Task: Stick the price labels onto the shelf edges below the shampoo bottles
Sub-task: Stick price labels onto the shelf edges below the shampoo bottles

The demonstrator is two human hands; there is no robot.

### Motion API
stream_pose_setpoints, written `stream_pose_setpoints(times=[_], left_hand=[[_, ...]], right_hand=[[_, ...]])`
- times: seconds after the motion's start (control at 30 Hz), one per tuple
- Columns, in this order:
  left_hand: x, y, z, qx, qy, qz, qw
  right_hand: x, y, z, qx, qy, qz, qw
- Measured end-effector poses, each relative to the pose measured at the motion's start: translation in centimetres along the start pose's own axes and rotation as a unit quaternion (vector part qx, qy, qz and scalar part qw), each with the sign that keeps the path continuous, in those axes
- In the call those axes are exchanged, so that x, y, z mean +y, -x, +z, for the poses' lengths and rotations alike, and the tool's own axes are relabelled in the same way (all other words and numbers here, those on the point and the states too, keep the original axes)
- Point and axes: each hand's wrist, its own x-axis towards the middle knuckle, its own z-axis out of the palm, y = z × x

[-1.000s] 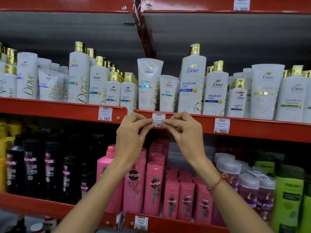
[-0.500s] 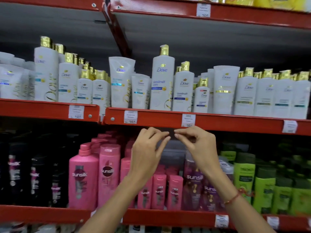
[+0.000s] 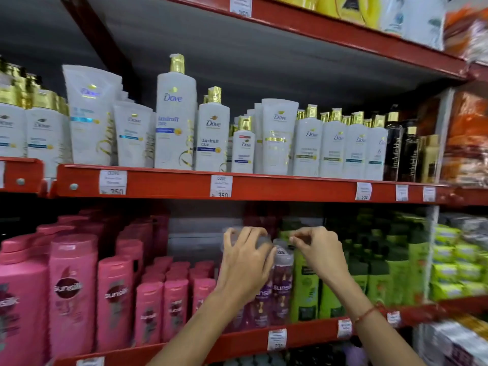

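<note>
White Dove shampoo bottles (image 3: 175, 120) stand in a row on the red shelf edge (image 3: 290, 190). Two white price labels reading 350 are stuck on that edge, one at the left (image 3: 113, 182) and one near the middle (image 3: 221, 186). Smaller labels (image 3: 363, 191) sit further right. Both hands hang below the edge, clear of it, in front of purple Sunsilk bottles (image 3: 282, 283). My left hand (image 3: 245, 262) has loosely curled, parted fingers and holds nothing. My right hand (image 3: 319, 252) pinches thumb against forefinger, and I see no label in it.
Pink Sunsilk bottles (image 3: 71, 286) fill the lower shelf at the left, green bottles (image 3: 390, 273) at the right. The lower shelf edge (image 3: 237, 342) carries labels (image 3: 276, 338) too. Dark bottles (image 3: 398, 151) end the Dove row. An upper shelf (image 3: 317, 30) overhangs.
A second ago both hands pressed a label onto the shelf edge. They have let go, dropped below the edge and shifted right; the label stays stuck. My view has swung right.
</note>
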Motion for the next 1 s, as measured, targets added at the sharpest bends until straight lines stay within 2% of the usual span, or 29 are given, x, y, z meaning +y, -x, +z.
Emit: stream_pose_setpoints(times=[0.17, 0.43, 0.57, 0.63, 0.7, 0.8, 0.9, 1.0], left_hand=[[0.1, -0.3, 1.8, -0.061, -0.058, -0.004, 0.996], [0.4, -0.6, 1.8, -0.120, -0.074, 0.016, 0.990], [0.7, -0.6, 1.2, -0.118, -0.077, 0.009, 0.990], [0.9, -0.7, 0.9, -0.088, -0.063, 0.005, 0.994], [0.9, -1.1, 0.4, -0.041, -0.017, -0.002, 0.999], [1.2, -2.3, -1.3, 0.033, 0.136, -0.029, 0.990], [1.8, -3.7, -4.0, 0.095, 0.293, -0.118, 0.944], [2.0, -5.1, -6.1, 0.070, 0.434, -0.189, 0.878]], right_hand=[[0.7, -1.5, 1.1, -0.067, 0.076, 0.007, 0.995], [-0.2, -2.3, 2.3, -0.114, 0.124, -0.002, 0.986], [-0.6, -2.1, 1.9, -0.077, 0.055, 0.012, 0.995], [-0.7, -2.1, 1.2, -0.045, -0.009, 0.022, 0.999], [-0.6, -2.0, 0.0, -0.029, -0.093, 0.018, 0.995], [-0.9, -1.3, -2.8, -0.034, -0.265, 0.012, 0.964], [-1.7, -0.4, -5.5, -0.055, -0.397, 0.003, 0.916], [-2.7, 0.3, -7.5, -0.064, -0.449, -0.024, 0.891]])
